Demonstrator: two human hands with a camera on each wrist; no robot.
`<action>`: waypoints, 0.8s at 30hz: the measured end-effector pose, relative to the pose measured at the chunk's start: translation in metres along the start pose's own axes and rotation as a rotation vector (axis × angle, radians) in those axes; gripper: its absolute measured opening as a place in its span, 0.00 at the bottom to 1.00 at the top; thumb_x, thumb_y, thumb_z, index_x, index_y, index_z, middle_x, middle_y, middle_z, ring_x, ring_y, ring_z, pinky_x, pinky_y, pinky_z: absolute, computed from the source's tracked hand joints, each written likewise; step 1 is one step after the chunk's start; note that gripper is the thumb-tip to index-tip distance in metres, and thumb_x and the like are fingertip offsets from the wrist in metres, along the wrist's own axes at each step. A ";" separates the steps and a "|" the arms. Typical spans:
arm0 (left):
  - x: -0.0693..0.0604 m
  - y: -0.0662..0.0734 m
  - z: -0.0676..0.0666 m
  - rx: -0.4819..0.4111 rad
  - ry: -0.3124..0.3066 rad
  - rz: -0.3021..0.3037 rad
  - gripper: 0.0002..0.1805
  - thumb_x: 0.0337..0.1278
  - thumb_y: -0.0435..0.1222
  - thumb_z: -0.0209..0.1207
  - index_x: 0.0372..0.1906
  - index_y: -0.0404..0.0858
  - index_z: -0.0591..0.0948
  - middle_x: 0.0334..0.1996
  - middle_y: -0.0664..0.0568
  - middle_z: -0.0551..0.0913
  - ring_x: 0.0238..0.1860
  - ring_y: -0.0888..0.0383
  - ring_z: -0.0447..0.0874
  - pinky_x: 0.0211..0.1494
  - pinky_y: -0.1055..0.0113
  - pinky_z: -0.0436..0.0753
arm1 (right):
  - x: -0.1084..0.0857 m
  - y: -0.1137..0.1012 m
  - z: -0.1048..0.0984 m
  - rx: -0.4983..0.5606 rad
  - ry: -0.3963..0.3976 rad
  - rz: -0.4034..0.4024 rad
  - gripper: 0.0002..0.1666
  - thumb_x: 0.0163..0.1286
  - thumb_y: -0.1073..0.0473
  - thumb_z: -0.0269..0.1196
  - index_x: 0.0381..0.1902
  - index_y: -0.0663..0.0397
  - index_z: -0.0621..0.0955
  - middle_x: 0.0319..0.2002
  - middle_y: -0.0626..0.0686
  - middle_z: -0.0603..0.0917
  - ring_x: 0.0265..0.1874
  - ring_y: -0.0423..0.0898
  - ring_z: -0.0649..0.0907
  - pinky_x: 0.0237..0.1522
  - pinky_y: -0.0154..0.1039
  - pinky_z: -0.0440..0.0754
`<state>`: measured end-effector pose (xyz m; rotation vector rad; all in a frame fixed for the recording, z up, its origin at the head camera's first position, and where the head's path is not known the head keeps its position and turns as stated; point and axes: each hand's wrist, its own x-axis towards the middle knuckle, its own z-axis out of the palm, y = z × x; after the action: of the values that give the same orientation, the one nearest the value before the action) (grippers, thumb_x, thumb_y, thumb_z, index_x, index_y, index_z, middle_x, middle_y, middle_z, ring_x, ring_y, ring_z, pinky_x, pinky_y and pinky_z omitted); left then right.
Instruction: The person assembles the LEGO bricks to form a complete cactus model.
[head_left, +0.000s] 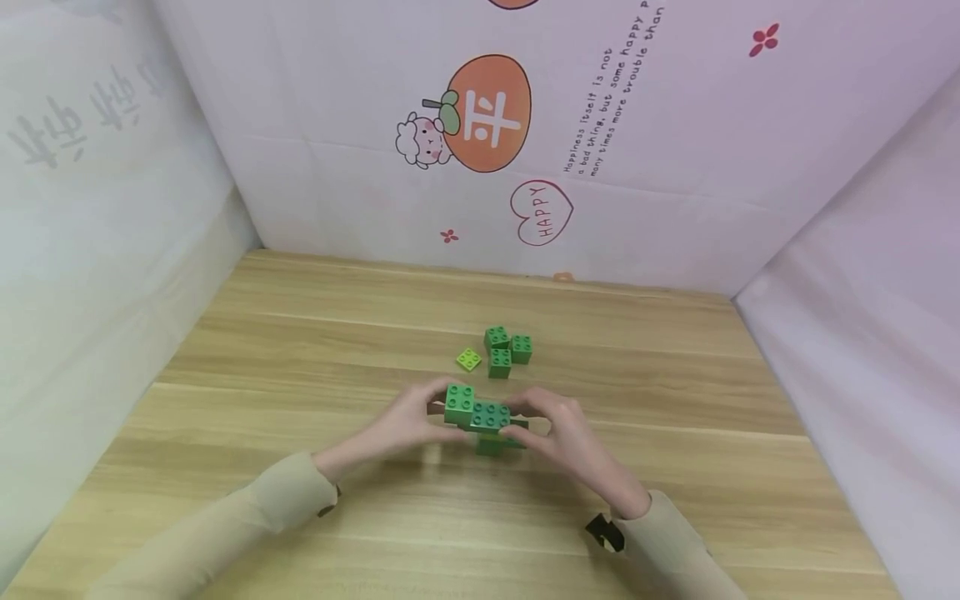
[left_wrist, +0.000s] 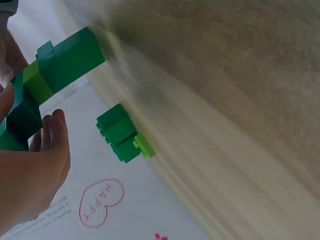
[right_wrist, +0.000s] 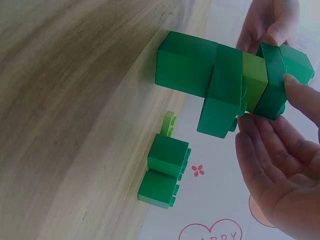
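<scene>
In the head view, both hands hold a stack of toy building bricks (head_left: 491,414) above the wooden table. The left hand (head_left: 405,423) curls its thumb and fingers around the left end, by a bright green top brick (head_left: 460,400). At the opposite end, the right hand (head_left: 564,429) grips a dark green studded brick (head_left: 491,416) between thumb and fingers. From the right wrist, a yellow-green brick (right_wrist: 255,75) shows between darker ones, with a large green brick (right_wrist: 185,62) at the bottom. Part of the stack is hidden behind the fingers.
Beyond the hands lie several loose pieces: green bricks (head_left: 500,362) grouped together and a thin lime plate (head_left: 468,359) to their left. White printed cloth (head_left: 360,192) walls the table (head_left: 315,325) at the back and both sides.
</scene>
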<state>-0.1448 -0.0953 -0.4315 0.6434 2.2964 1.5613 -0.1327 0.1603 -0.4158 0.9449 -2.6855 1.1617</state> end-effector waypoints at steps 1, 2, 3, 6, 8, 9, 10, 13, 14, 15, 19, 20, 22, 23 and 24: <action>0.001 -0.001 0.002 -0.011 -0.004 -0.005 0.34 0.46 0.39 0.74 0.61 0.38 0.75 0.53 0.50 0.85 0.56 0.50 0.84 0.65 0.54 0.82 | 0.000 0.000 0.000 0.002 0.000 -0.003 0.20 0.58 0.58 0.73 0.49 0.57 0.84 0.46 0.54 0.88 0.44 0.52 0.89 0.48 0.42 0.89; 0.001 -0.002 0.003 -0.023 -0.005 -0.012 0.35 0.46 0.38 0.74 0.62 0.37 0.75 0.53 0.50 0.85 0.56 0.50 0.84 0.65 0.53 0.82 | 0.000 0.000 0.000 0.004 0.000 -0.003 0.20 0.58 0.58 0.73 0.49 0.57 0.84 0.46 0.54 0.88 0.44 0.52 0.89 0.48 0.43 0.89; 0.002 -0.003 0.005 -0.033 -0.005 -0.016 0.35 0.46 0.37 0.74 0.62 0.37 0.75 0.53 0.49 0.85 0.56 0.50 0.84 0.65 0.53 0.82 | 0.000 0.000 0.000 0.006 -0.001 -0.003 0.20 0.58 0.58 0.73 0.49 0.57 0.84 0.46 0.54 0.88 0.44 0.51 0.89 0.48 0.43 0.89; 0.003 -0.006 0.009 -0.058 0.001 -0.032 0.35 0.45 0.35 0.74 0.62 0.35 0.74 0.54 0.47 0.85 0.55 0.50 0.85 0.65 0.52 0.81 | 0.000 -0.001 0.000 0.008 -0.003 -0.001 0.20 0.58 0.59 0.73 0.48 0.57 0.84 0.46 0.55 0.88 0.44 0.51 0.89 0.48 0.45 0.89; 0.004 -0.007 0.012 -0.075 0.002 -0.054 0.34 0.45 0.35 0.74 0.61 0.35 0.75 0.54 0.45 0.85 0.55 0.50 0.85 0.65 0.53 0.81 | 0.000 -0.001 -0.001 0.007 -0.005 0.005 0.20 0.58 0.59 0.73 0.48 0.57 0.84 0.46 0.55 0.88 0.44 0.51 0.89 0.48 0.45 0.89; 0.004 -0.007 0.014 -0.078 0.000 -0.064 0.34 0.45 0.35 0.74 0.61 0.35 0.76 0.54 0.44 0.85 0.55 0.50 0.85 0.65 0.53 0.81 | 0.000 -0.001 -0.001 0.004 -0.006 0.008 0.20 0.58 0.59 0.73 0.48 0.57 0.84 0.46 0.55 0.89 0.44 0.51 0.89 0.48 0.45 0.89; 0.004 -0.008 0.015 -0.076 0.001 -0.073 0.33 0.45 0.36 0.74 0.60 0.35 0.76 0.54 0.44 0.85 0.55 0.50 0.85 0.65 0.53 0.81 | 0.000 -0.001 0.000 0.002 -0.005 0.008 0.20 0.58 0.58 0.73 0.48 0.57 0.84 0.46 0.55 0.89 0.44 0.51 0.89 0.48 0.45 0.89; 0.004 -0.009 0.019 -0.075 0.007 -0.096 0.30 0.46 0.37 0.74 0.58 0.38 0.78 0.54 0.46 0.86 0.56 0.51 0.84 0.66 0.54 0.80 | -0.001 -0.001 0.000 -0.004 -0.005 0.012 0.20 0.58 0.58 0.73 0.48 0.56 0.84 0.46 0.54 0.89 0.44 0.50 0.88 0.48 0.45 0.89; 0.005 -0.009 0.020 -0.069 0.013 -0.094 0.30 0.46 0.38 0.74 0.57 0.38 0.79 0.54 0.46 0.86 0.56 0.51 0.84 0.66 0.54 0.80 | -0.001 -0.001 0.000 -0.005 -0.006 0.012 0.20 0.58 0.57 0.73 0.48 0.56 0.84 0.46 0.54 0.89 0.44 0.50 0.88 0.49 0.44 0.89; 0.005 -0.009 0.021 -0.063 0.021 -0.091 0.30 0.46 0.38 0.75 0.57 0.38 0.79 0.53 0.47 0.86 0.56 0.52 0.84 0.66 0.54 0.80 | -0.001 -0.001 0.000 -0.006 -0.006 0.012 0.20 0.58 0.57 0.73 0.48 0.56 0.84 0.46 0.54 0.89 0.45 0.50 0.88 0.49 0.44 0.89; 0.006 -0.012 0.024 -0.064 0.042 -0.069 0.28 0.46 0.38 0.75 0.55 0.37 0.80 0.52 0.46 0.87 0.54 0.52 0.85 0.64 0.56 0.82 | 0.000 -0.002 -0.001 -0.013 -0.008 0.010 0.20 0.59 0.57 0.73 0.48 0.56 0.84 0.46 0.53 0.88 0.45 0.50 0.88 0.49 0.43 0.89; 0.007 -0.012 0.024 -0.067 0.045 -0.064 0.28 0.46 0.38 0.75 0.54 0.37 0.80 0.51 0.46 0.87 0.54 0.52 0.85 0.63 0.57 0.82 | 0.000 -0.002 -0.001 -0.016 -0.008 0.007 0.20 0.59 0.57 0.73 0.48 0.56 0.84 0.46 0.53 0.88 0.45 0.49 0.88 0.49 0.42 0.89; 0.008 -0.013 0.026 -0.069 0.046 -0.057 0.28 0.46 0.38 0.75 0.55 0.37 0.80 0.52 0.46 0.87 0.54 0.52 0.85 0.63 0.58 0.83 | 0.000 -0.002 -0.001 -0.024 -0.008 0.000 0.19 0.59 0.57 0.73 0.48 0.55 0.84 0.46 0.53 0.88 0.44 0.49 0.88 0.49 0.42 0.89; 0.008 -0.013 0.026 -0.073 0.046 -0.059 0.28 0.46 0.39 0.75 0.55 0.38 0.80 0.52 0.46 0.87 0.54 0.52 0.85 0.63 0.59 0.83 | 0.000 -0.002 -0.002 -0.028 -0.007 -0.005 0.19 0.59 0.57 0.73 0.48 0.55 0.84 0.46 0.53 0.88 0.44 0.49 0.88 0.48 0.41 0.89; 0.008 -0.013 0.027 -0.076 0.046 -0.061 0.28 0.46 0.39 0.75 0.55 0.38 0.80 0.52 0.46 0.87 0.54 0.52 0.85 0.63 0.59 0.83 | 0.000 -0.002 -0.002 -0.032 -0.006 -0.010 0.19 0.59 0.57 0.73 0.48 0.55 0.84 0.46 0.52 0.88 0.44 0.48 0.88 0.48 0.41 0.89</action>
<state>-0.1420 -0.0738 -0.4537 0.5184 2.2545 1.6422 -0.1317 0.1606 -0.4134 0.9579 -2.6925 1.1120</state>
